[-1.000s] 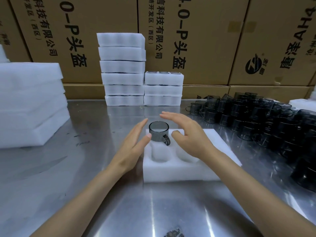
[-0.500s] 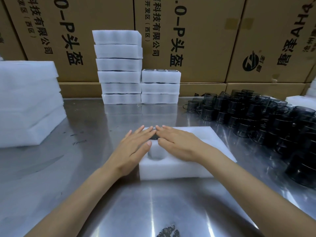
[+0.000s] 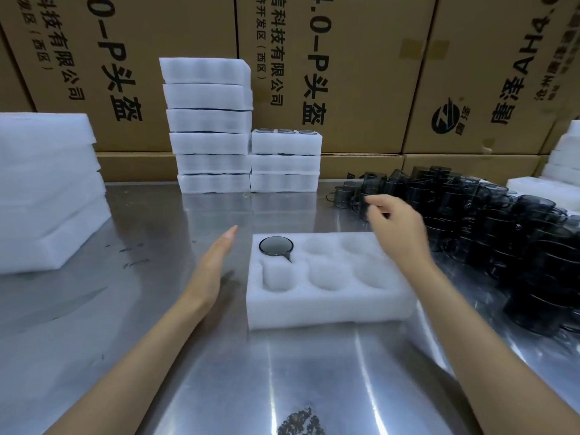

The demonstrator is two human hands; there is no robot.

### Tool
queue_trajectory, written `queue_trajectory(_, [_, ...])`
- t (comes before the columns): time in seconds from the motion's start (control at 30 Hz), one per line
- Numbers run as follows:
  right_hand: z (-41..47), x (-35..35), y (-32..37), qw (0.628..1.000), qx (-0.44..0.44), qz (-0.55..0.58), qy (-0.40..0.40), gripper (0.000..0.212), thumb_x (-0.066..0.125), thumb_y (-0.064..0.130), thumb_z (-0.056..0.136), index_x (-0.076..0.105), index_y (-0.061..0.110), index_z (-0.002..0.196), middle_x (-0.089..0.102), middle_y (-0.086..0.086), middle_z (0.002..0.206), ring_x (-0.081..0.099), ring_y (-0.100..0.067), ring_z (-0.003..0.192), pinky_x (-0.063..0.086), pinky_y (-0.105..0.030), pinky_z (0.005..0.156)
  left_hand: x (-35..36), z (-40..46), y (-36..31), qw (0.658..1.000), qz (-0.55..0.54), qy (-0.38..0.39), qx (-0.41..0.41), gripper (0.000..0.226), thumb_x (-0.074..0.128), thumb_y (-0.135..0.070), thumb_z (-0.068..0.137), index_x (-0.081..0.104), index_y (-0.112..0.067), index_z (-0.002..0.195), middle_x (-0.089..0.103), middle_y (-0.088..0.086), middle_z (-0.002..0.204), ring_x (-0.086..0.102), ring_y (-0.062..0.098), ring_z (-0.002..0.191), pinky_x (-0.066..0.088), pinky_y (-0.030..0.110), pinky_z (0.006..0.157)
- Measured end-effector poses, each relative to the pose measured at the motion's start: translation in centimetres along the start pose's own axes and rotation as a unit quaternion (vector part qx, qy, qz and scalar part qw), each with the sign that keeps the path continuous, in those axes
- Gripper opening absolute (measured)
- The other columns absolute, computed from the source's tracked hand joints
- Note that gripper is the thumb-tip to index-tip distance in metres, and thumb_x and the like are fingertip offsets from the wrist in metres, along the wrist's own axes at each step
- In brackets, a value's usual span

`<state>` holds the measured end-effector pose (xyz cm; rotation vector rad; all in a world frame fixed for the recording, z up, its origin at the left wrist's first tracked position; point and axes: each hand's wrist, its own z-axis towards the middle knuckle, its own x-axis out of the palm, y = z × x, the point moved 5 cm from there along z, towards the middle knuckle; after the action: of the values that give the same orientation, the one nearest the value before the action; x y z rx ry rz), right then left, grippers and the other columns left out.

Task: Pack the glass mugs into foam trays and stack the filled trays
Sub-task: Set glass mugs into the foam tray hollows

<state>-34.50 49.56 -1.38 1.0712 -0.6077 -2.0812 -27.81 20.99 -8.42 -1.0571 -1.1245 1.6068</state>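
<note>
Behind, cartons (image 3: 339,73) printed "P头盔" and "科技有限公司(西区)".

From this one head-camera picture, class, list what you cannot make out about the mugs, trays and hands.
- Right hand: motion blur hides whether its fingers hold anything.
- Pile of loose mugs: dark glasses overlap and the right edge cuts them off, so no count.
- Tall tray stack: foam walls hide whether mugs sit inside.
- Seated mug in the foam tray: the pocket hides its body.
- Left hand: seen edge-on, palm hidden.
</note>
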Motion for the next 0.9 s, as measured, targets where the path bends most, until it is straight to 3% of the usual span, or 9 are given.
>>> queue_trajectory(0.1, [0.8, -2.0, -4.8, 0.991, 0.077, -0.1, -0.035, 0.037, 0.046, 0.021, 0.094, 0.053, 0.019, 0.131, 0.05, -0.003, 0.137, 0.054, -0.021, 0.11, 0.043, -0.033, 0.078, -0.2, 0.4, 0.6, 1.0, 0.001, -0.011, -0.02, 0.047, 0.032, -0.055, 0.095, 0.047, -0.037, 0.135, 0.046, -0.016, 0.137, 0.042, 0.007, 0.129, 0.026, 0.036, 0.111])
queue_trajectory(0.2, [0.6, -1.7, -8.5, 0.971, 0.143, -0.19, 0.029, 0.05, 0.048, 0.02, 0.093, 0.039, 0.014, 0.141, 0.041, -0.01, 0.143, 0.05, -0.033, 0.116, 0.045, -0.039, 0.08, 0.4, 0.2, 0.4, 1.0, 0.01, 0.01, -0.019, 0.042, 0.03, -0.051, 0.098, 0.049, -0.038, 0.133, 0.045, -0.02, 0.139, 0.045, -0.002, 0.121, 0.038, 0.013, 0.09])
queue_trajectory(0.27, [0.5, -1.2, -9.6, 0.959, 0.176, -0.209, 0.076, 0.056, 0.048, 0.022, 0.093, 0.03, 0.012, 0.145, 0.04, -0.012, 0.144, 0.048, -0.036, 0.119, 0.045, -0.043, 0.086, 0.4, 0.1, 0.2, 1.0, 0.003, 0.015, -0.025, 0.042, 0.032, -0.054, 0.097, 0.05, -0.039, 0.131, 0.045, -0.022, 0.138, 0.046, -0.005, 0.119, 0.038, 0.009, 0.078])
queue_trajectory(0.33, [0.6, -1.0, -9.7, 0.958, 0.175, -0.211, 0.082, 0.056, 0.048, 0.022, 0.093, 0.029, 0.012, 0.145, 0.039, -0.013, 0.143, 0.05, -0.037, 0.114, 0.046, -0.044, 0.086, 0.3, 0.2, 0.1, 1.0, -0.007, 0.01, -0.028, 0.044, 0.034, -0.059, 0.092, 0.051, -0.041, 0.128, 0.048, -0.021, 0.136, 0.047, -0.001, 0.12, 0.034, 0.019, 0.089])
queue_trajectory(0.43, [1.2, -1.8, -8.8, 0.968, 0.126, -0.219, 0.013, 0.051, 0.047, 0.018, 0.094, 0.033, 0.014, 0.142, 0.032, -0.011, 0.144, 0.055, -0.035, 0.093, 0.047, -0.041, 0.074, 0.0, 0.4, 0.0, 0.999, -0.03, -0.002, -0.033, 0.041, 0.029, -0.048, 0.098, 0.05, -0.036, 0.131, 0.051, -0.016, 0.135, 0.048, 0.006, 0.12, 0.029, 0.03, 0.098])
queue_trajectory(0.5, [1.6, -2.1, -8.8, 0.962, 0.136, -0.237, 0.0, 0.052, 0.047, 0.018, 0.094, 0.031, 0.013, 0.143, 0.026, -0.012, 0.149, 0.055, -0.038, 0.097, 0.046, -0.043, 0.077, -0.1, 0.4, -0.2, 0.998, -0.046, -0.006, -0.04, 0.041, 0.027, -0.044, 0.099, 0.049, -0.034, 0.132, 0.052, -0.014, 0.135, 0.049, 0.006, 0.117, 0.028, 0.031, 0.098])
queue_trajectory(0.6, [1.4, -1.7, -9.8, 0.939, 0.198, -0.273, 0.059, 0.055, 0.048, 0.022, 0.095, 0.025, 0.009, 0.143, 0.021, -0.016, 0.15, 0.051, -0.043, 0.108, 0.041, -0.043, 0.08, 0.0, 0.3, -0.3, 0.998, -0.054, -0.006, -0.042, 0.039, 0.027, -0.043, 0.099, 0.05, -0.036, 0.129, 0.053, -0.013, 0.132, 0.05, 0.004, 0.114, 0.027, 0.031, 0.097])
queue_trajectory(0.83, [1.5, -1.1, -8.3, 0.942, 0.137, -0.299, 0.067, 0.042, 0.047, 0.033, 0.095, 0.046, 0.011, 0.131, 0.047, -0.015, 0.13, 0.054, -0.038, 0.106, 0.045, -0.042, 0.081, -0.1, 0.4, -0.5, 0.994, -0.085, -0.015, -0.062, 0.044, 0.027, -0.041, 0.099, 0.05, -0.028, 0.134, 0.055, -0.007, 0.132, 0.051, 0.012, 0.117, 0.028, 0.033, 0.097])
queue_trajectory(0.9, [1.4, -1.0, -7.8, 0.949, 0.107, -0.292, 0.058, 0.032, 0.046, 0.039, 0.095, 0.062, 0.012, 0.102, 0.063, -0.01, 0.102, 0.06, -0.033, 0.091, 0.048, -0.038, 0.075, -0.2, 0.3, -0.6, 0.993, -0.093, -0.015, -0.065, 0.045, 0.026, -0.04, 0.099, 0.049, -0.026, 0.135, 0.055, -0.006, 0.133, 0.05, 0.013, 0.118, 0.028, 0.034, 0.1])
